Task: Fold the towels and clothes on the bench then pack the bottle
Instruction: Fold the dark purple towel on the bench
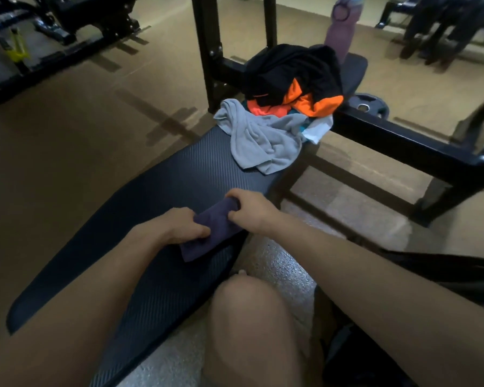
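Nearest to us, at the bottom of the head view, a bare knee (252,325) rises at lower centre, with both forearms reaching up the frame toward the padded bench (162,191). At mid-frame we see the left hand (179,227) with its fingers curled over the near-left end of a small dark purple towel (207,236), and the right hand (249,209) pinching the far-right end of that same towel between thumb and curled fingers. The purple towel lies on the bench pad as a narrow folded strip, slanting from lower left to upper right between the two hands.

Farther up the bench, right of centre, we find a crumpled grey towel (263,141) draping over the pad's right edge. Touching it from behind sits a heap of black and orange clothes (294,76), with a bit of teal and white fabric (313,129) peeking out beneath. At the top of the frame, just behind the heap, a purple bottle (340,29) stands upright with a loop at its cap; we cannot tell what it holds.

At the lower right edge a dark bag-like shape (442,269) lies behind the right forearm; its contents are hidden. A weight plate (366,103) lies on the floor right of the clothes, beside the black frame bar (403,141). Gym machines (53,26) fill the upper left.
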### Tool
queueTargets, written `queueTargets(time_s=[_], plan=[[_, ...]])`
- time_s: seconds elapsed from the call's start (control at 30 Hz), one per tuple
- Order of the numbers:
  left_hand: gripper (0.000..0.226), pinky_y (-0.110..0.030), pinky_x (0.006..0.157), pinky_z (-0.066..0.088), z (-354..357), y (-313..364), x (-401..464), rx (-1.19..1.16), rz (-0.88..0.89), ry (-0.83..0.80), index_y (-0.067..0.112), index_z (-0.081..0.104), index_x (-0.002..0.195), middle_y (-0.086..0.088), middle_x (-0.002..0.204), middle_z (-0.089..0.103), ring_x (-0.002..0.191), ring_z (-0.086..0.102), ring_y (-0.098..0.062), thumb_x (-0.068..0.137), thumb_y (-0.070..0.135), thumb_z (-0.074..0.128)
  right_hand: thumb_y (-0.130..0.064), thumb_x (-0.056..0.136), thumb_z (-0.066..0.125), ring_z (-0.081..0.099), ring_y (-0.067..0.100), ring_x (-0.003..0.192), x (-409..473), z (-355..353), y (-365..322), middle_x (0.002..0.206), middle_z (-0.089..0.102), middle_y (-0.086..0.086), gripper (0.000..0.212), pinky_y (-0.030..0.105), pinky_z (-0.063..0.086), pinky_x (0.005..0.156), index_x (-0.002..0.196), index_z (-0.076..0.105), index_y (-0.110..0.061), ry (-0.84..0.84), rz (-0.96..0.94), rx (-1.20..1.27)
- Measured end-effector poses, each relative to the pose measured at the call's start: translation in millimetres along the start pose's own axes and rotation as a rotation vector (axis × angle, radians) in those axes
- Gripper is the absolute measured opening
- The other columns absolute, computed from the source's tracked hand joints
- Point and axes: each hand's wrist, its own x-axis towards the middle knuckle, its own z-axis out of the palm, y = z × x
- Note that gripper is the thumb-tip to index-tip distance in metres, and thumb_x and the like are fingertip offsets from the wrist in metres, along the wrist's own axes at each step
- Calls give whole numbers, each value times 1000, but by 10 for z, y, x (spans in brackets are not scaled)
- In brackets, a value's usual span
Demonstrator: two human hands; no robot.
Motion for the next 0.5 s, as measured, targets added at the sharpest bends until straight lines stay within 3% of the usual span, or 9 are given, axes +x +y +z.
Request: queueTargets(time_s=[0.13, 0.23, 0.3, 0.37, 0.43, 0.5], plan=[[18, -34, 75, 50, 16, 278, -242, 31, 135, 21, 15, 68, 94, -7, 95, 70, 88, 66, -25, 88, 32, 64, -21, 83, 64, 61, 27, 107, -334, -162, 167, 112, 61, 3, 38, 40, 53, 89, 119, 54, -27, -36, 65, -59], [12, -35, 77, 47, -92, 649, -476, 149, 298, 106, 18, 64, 92, -3, 92, 66, 88, 61, -26, 88, 29, 64, -31, 74, 73, 51, 29, 124, -669, -422, 279, 138, 46, 9, 85, 44, 48, 101, 150, 34, -25, -85, 45, -102], [9, -36, 76, 47, -125, 977, -638, 244, 403, 74, 24, 60, 91, 0, 90, 64, 84, 60, -21, 89, 31, 63, -41, 68, 72, 43, 26, 134, -974, -624, 321, 149, 38, 7, 102, 42, 43, 108, 157, 25, -22, -80, -27, -74], [9, -34, 73, 42, -51, 1298, -790, 394, 526, 17, 28, 54, 91, 3, 90, 59, 81, 57, -14, 90, 33, 62, -51, 69, 65, 47, 23, 130, -1307, -762, 396, 144, 49, 6, 96, 40, 41, 108, 154, 33, -21, -41, -71, -169], [13, -32, 73, 39, 148, 1575, -938, 494, 666, -11, 28, 52, 99, 4, 97, 56, 84, 54, -14, 91, 32, 61, -56, 71, 57, 56, 22, 113, -1676, -800, 495, 118, 63, 1, 74, 38, 40, 100, 137, 50, -24, -45, -64, -331], [21, -28, 76, 36, 446, 1750, -1059, 526, 781, -12, 28, 51, 111, 5, 101, 50, 88, 50, -13, 92, 32, 60, -49, 81, 63, 61, 22, 97, -2028, -693, 638, 104, 63, -1, 49, 35, 47, 88, 122, 56, -23, -105, 8, -266]])
